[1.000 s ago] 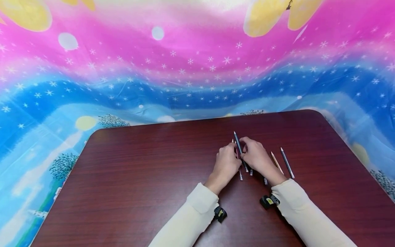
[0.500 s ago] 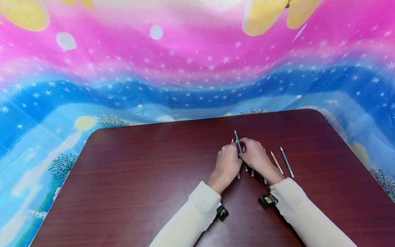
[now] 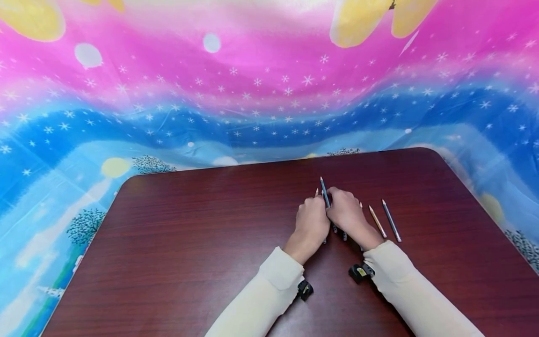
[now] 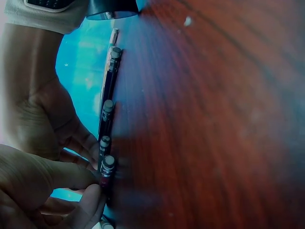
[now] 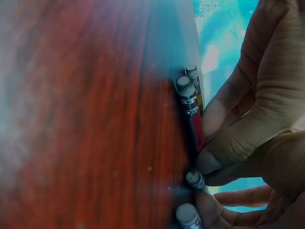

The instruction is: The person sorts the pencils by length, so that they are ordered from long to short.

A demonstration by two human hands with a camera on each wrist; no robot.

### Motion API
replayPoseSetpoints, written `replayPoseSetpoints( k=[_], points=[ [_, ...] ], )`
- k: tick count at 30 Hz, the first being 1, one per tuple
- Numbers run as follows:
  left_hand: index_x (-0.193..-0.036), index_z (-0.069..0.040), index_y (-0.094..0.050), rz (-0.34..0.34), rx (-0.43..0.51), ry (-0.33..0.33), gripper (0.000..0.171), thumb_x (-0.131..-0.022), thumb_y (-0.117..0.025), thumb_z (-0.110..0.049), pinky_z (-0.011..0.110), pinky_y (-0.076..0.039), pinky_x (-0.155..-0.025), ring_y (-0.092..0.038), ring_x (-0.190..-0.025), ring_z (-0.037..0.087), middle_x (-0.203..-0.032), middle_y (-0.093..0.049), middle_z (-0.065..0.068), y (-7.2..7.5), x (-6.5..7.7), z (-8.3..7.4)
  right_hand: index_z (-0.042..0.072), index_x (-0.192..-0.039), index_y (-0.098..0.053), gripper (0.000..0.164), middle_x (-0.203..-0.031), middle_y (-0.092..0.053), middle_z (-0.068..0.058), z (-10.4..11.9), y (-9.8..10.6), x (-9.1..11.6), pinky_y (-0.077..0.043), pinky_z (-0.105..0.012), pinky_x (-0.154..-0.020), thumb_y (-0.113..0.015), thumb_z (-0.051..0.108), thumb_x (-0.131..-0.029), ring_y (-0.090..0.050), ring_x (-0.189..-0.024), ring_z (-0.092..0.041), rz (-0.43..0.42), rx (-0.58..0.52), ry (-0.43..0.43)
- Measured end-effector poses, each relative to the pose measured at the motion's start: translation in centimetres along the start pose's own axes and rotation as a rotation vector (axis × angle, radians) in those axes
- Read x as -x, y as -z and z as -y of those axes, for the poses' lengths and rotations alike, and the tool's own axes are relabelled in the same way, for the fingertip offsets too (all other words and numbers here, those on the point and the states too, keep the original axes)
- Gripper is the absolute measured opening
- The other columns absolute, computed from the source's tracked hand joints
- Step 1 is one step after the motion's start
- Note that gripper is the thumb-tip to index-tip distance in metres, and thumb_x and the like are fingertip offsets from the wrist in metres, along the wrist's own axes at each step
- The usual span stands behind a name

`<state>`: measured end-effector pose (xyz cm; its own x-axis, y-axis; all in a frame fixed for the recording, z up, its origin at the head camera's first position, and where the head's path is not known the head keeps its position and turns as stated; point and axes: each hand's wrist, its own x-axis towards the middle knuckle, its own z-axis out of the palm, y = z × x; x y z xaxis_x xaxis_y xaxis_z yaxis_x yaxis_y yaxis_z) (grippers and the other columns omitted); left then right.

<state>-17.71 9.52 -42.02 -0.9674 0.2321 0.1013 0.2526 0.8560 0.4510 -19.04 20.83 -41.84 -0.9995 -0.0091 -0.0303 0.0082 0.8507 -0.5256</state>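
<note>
In the head view my left hand (image 3: pixel 311 222) and right hand (image 3: pixel 347 213) meet side by side over the table. With thumb and finger, my left hand pinches a red pencil (image 4: pixel 106 179) near its eraser end, as the left wrist view shows. Between the hands, a grey-blue pencil (image 3: pixel 324 191) points away from me, and my right hand's fingers pinch it. Its lower part is mostly covered. A pale eraser end (image 3: pixel 345 236) sticks out below my right hand, the rest of that pencil hidden. Another pencil shows behind the red one in the right wrist view.
Right of my right hand lie a tan pencil (image 3: pixel 377 222) and a dark grey pencil (image 3: pixel 391 220), roughly parallel, tips away from me. The dark red wooden table (image 3: pixel 189 243) has rounded far corners. A pink and blue patterned cloth (image 3: pixel 252 93) hangs behind it.
My hands have drawn slightly closer together, the left shifting a little right. The red pencil's eraser end has moved left and now shows less below my left hand.
</note>
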Motion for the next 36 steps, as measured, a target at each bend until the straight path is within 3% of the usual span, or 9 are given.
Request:
replayPoseSetpoints(
  k=[8,16,27,32,36],
  points=[
    [-0.082,-0.012,-0.068,0.010,-0.022,0.000,0.017,-0.099,-0.063,-0.009,0.038,-0.057,-0.059,-0.077,-0.079,0.027,-0.086,-0.077,0.010,0.0,0.1,-0.3,-0.003,-0.119,-0.067,0.031,-0.093,-0.070,-0.020,0.0,0.1,-0.1,-0.048,-0.047,-0.069,-0.065,0.011,-0.092,-0.063,-0.078,-0.036,0.005,0.010,-0.043],
    [-0.084,-0.010,-0.070,-0.018,-0.060,-0.008,0.010,-0.094,-0.069,-0.011,0.040,-0.059,-0.060,-0.077,-0.080,0.030,-0.088,-0.077,0.012,-0.1,0.1,-0.4,-0.006,-0.131,-0.062,0.043,-0.106,-0.071,-0.026,-0.4,0.6,0.1,-0.051,-0.049,-0.076,-0.065,0.008,-0.091,-0.063,-0.084,-0.037,0.013,-0.042,-0.062],
    [-0.087,-0.010,-0.071,0.008,-0.078,0.012,0.007,-0.088,-0.076,-0.015,0.041,-0.060,-0.063,-0.078,-0.083,0.029,-0.090,-0.078,0.011,0.0,-0.1,-0.4,-0.006,-0.134,-0.062,0.047,-0.079,-0.063,-0.009,-1.1,1.8,0.4,-0.042,-0.031,-0.067,-0.062,0.003,-0.088,-0.053,-0.070,-0.021,0.043,-0.129,-0.068],
    [-0.087,-0.011,-0.070,0.004,-0.089,0.019,0.010,-0.086,-0.079,-0.016,0.041,-0.060,-0.063,-0.078,-0.082,0.030,-0.090,-0.078,0.012,-0.1,-0.1,-0.2,-0.007,-0.133,-0.062,0.048,-0.080,-0.064,-0.007,-1.3,2.4,0.6,-0.043,-0.030,-0.068,-0.066,0.003,-0.086,-0.057,-0.073,-0.021,0.029,-0.147,-0.065],
    [-0.089,-0.011,-0.068,0.014,-0.027,0.027,0.013,-0.084,-0.080,-0.014,0.041,-0.059,-0.062,-0.077,-0.081,0.030,-0.089,-0.076,0.011,0.0,0.0,0.2,-0.006,-0.133,-0.062,0.049,-0.083,-0.065,-0.007,-1.4,2.8,0.8,-0.044,-0.029,-0.068,-0.067,0.003,-0.086,-0.058,-0.075,-0.021,0.029,-0.159,-0.066]
  ],
)
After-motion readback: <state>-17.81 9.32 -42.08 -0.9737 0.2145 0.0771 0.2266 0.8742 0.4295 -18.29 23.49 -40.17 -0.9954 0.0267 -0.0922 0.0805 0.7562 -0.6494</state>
